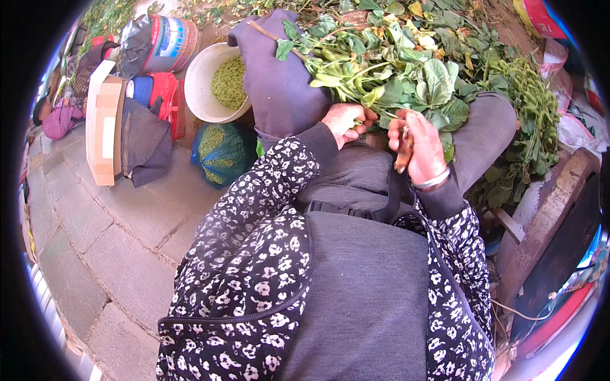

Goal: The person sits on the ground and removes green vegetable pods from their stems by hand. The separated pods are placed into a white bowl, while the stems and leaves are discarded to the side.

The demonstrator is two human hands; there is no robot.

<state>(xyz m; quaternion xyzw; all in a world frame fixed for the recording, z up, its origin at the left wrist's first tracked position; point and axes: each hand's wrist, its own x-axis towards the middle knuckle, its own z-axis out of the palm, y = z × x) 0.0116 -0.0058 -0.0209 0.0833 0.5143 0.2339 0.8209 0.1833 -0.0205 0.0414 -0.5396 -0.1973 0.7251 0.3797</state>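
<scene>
A leafy bunch of soybean plants (381, 62) with green pods lies across my lap, between my knees. My left hand (347, 123) is closed at the near edge of the bunch, its fingertips pinching a small green piece that looks like a pod. Just to the right, my right hand (421, 145), with a silver bracelet at the wrist, grips the stem end of the bunch. A brownish bit shows under its fingers; I cannot tell what it is. Left of my knee stands a white bucket (194, 90), partly filled with shelled green beans (229, 83).
A mesh bag (221, 155) of green produce sits below the bucket. Farther left are a cardboard box (107, 133), a dark cloth (147, 143) and a printed pail (167, 43). More pod-laden plants (529, 105) lie right, beside a worn wooden piece (548, 219).
</scene>
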